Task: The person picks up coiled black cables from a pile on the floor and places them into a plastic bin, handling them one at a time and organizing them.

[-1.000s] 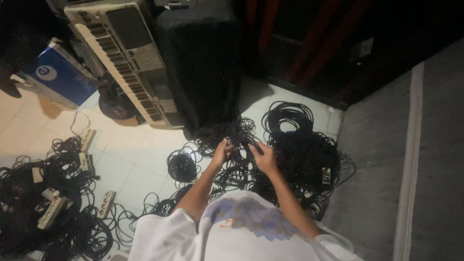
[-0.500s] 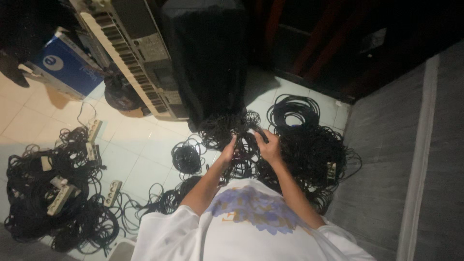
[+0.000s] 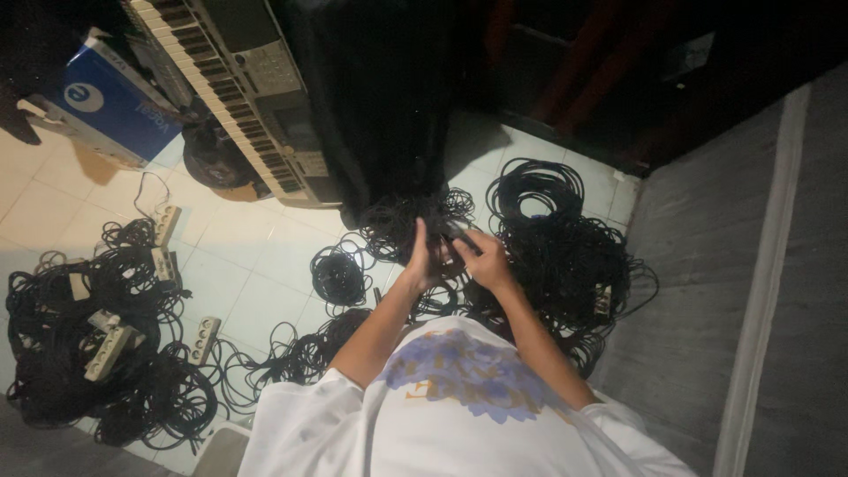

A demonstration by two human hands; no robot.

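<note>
We look down on a person in a white shirt with a purple print [image 3: 468, 371]. Both arms reach out toward twelve o'clock. The left hand [image 3: 426, 261] and the right hand [image 3: 484, 258] meet close together over a big messy heap of thin black cables [image 3: 565, 256] on the pale tiled floor [image 3: 256, 265]. Between the two hands runs a short piece of black cable [image 3: 455, 234]. The left hand's fingers curl around it, and the right hand's fingers pinch it at the other side, so both hands are closed on that cable. It is dark there, so we cannot tell how tight the hold is.

The cable in the hands sits just above the heap, at about twelve o'clock from the person's chest. A small round coil of black cable [image 3: 338, 276] lies on the floor at ten o'clock from the hands, a little apart.

Far off at nine o'clock is another big pile of black cables with white power strips [image 3: 106, 344] mixed in. At eleven o'clock a long grey keyboard with black and white keys [image 3: 234, 88] leans beside a tall black box [image 3: 380, 97]. A blue cardboard box [image 3: 110, 106] lies near the keyboard. A grey mat with a pale stripe [image 3: 751, 291] fills the three o'clock side.
</note>
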